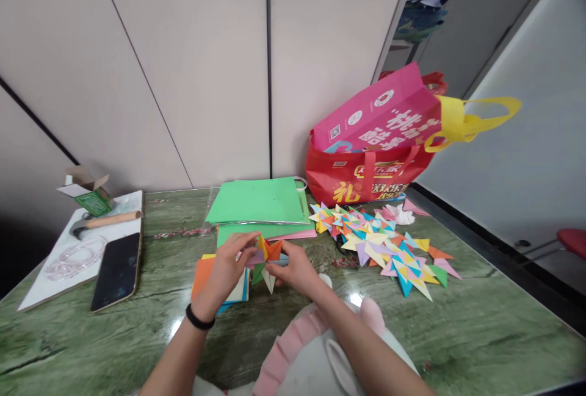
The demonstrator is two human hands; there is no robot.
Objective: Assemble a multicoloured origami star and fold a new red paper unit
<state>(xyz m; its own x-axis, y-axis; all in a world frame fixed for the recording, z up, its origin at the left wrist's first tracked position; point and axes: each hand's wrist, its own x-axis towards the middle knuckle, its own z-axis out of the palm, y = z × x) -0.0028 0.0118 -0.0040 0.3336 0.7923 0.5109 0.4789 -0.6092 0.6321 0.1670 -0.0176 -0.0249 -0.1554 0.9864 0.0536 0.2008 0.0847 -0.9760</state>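
Left hand (pixel 227 263) and right hand (pixel 296 268) pinch a half-built paper star (pixel 268 255) just above the green table (pixel 458 323), near a pile of finished stars (pixel 379 243), its loose points apparently needing careful tucking.

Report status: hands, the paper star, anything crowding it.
Left hand, right hand both pinching the multicoloured paper star. Stack of coloured paper squares directly under it. Pile of finished stars to the right, apart.

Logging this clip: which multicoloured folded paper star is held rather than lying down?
The orange, yellow and green folded paper star, held between left hand and right hand; the other stars lie piled on the green marble tabletop further right.
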